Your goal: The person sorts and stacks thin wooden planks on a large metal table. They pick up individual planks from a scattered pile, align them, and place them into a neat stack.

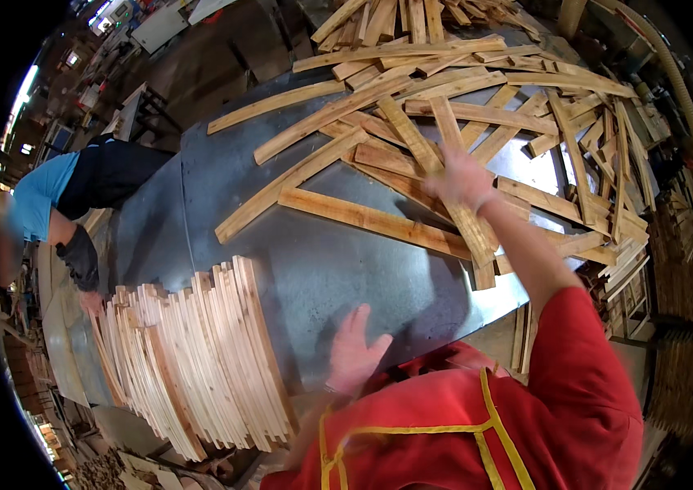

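Observation:
My right hand (462,181), a little blurred, reaches over the metal table and grips a wooden slat (408,135) about its middle. That slat lies slantwise across a loose pile of other slats. Near the table's front edge my left hand (355,351) is open, fingers spread and holding nothing. A single slat (363,216) lies flat between my hands, its right end under the gripped one. To the left of my left hand, a row of pale slats (208,351) is packed side by side.
The metal table (338,278) carries scattered slats (526,90) heaped toward the far and right sides. At left a co-worker in a blue shirt (57,184) bends with a hand at the row's far edge. A ribbed hose (673,77) hangs at upper right; wood stacks (689,367) stand below it.

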Tool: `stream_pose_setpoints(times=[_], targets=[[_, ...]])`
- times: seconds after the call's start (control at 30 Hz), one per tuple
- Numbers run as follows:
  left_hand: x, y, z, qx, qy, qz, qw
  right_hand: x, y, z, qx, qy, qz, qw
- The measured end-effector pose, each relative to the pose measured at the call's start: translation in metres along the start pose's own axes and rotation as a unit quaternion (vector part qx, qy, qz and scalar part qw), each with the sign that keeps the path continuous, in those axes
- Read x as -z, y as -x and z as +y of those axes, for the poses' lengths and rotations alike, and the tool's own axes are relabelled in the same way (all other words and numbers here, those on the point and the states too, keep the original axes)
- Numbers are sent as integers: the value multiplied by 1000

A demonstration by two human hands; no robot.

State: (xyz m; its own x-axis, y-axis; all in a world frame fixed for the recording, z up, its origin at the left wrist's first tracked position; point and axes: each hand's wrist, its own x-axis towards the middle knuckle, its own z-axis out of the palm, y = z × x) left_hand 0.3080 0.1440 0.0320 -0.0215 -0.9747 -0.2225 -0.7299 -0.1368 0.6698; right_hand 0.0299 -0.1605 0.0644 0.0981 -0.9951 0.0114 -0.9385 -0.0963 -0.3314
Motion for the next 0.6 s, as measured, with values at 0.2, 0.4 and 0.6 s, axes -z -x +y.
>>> stream_pose_setpoints(times=[0.2,0.4,0.6], targets=[[-20,-23,1,43,178,-55,982,-44,109,-19,-71,-416,-155,893],[-13,-47,4,214,667,-115,704,-23,107,-14,-48,-287,-61,955],[10,-20,-32,233,616,-45,751,-57,69,37,-131,-52,57,988]])
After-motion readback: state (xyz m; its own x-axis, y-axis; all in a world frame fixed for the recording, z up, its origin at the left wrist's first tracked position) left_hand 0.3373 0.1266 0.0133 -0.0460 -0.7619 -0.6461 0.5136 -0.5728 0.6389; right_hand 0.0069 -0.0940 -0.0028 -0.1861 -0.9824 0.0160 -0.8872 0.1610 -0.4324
